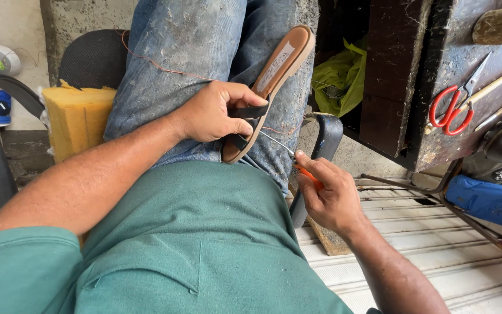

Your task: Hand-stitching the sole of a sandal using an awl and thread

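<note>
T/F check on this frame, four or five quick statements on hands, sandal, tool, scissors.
1. The left hand grips a tan-soled sandal by its black strap. True.
2. The right hand is empty. False: it holds an orange-handled awl with a thin metal tip aimed at the sandal.
3. Red-handled scissors lie on the bench at right. True.
4. The sandal rests on the floor. False: it is held over the person's jeans-clad leg.
5. A yellow foam block sits at left. True.

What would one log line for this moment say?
left hand: grips sandal on lap | right hand: holds orange-handled awl, tip at sandal edge | thread: trails over jeans | scissors: on bench
</note>
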